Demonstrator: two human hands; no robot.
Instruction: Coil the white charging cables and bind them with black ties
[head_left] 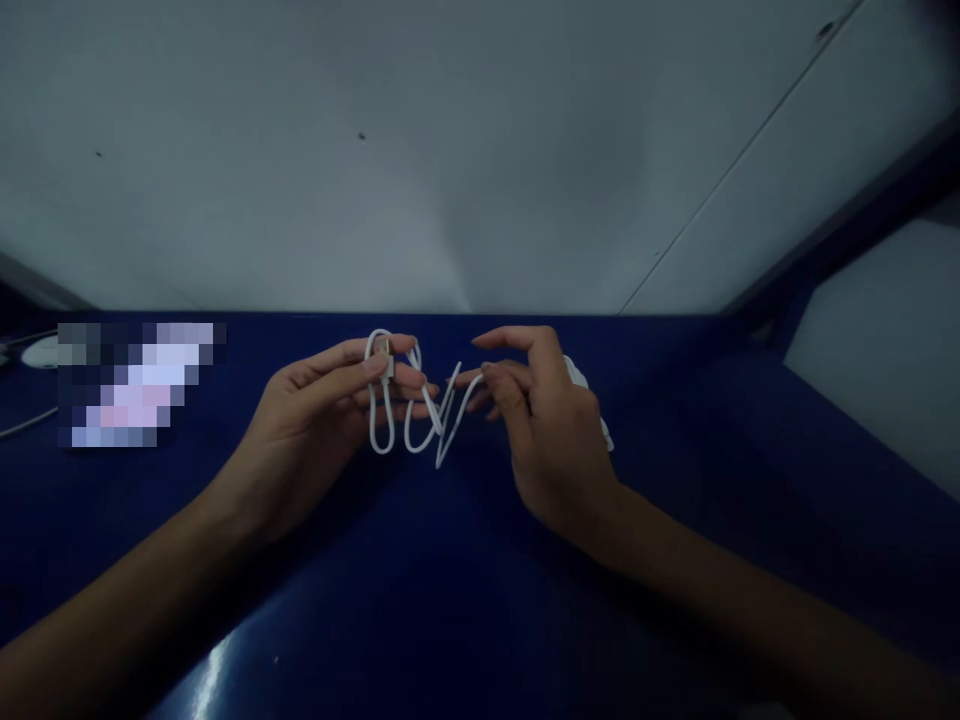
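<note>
A white USB cable (382,430) hangs in loose loops between my two hands, above the blue table. My left hand (330,400) pinches it near its USB plug (384,358), with the thumb over the plug's base and loops draped around the fingers. My right hand (551,410) holds another stretch of the cable between thumb and fingers, its index finger reaching out to the left. More white cable shows behind the right hand, partly hidden by it.
The blue tabletop (420,600) spreads under my hands and meets a pale grey panel (375,220) at the back. At the left lies a pixelated bright object (142,390), beside a white rounded item (41,351) and a thin cord. A blue frame bar (847,235) slants up on the right.
</note>
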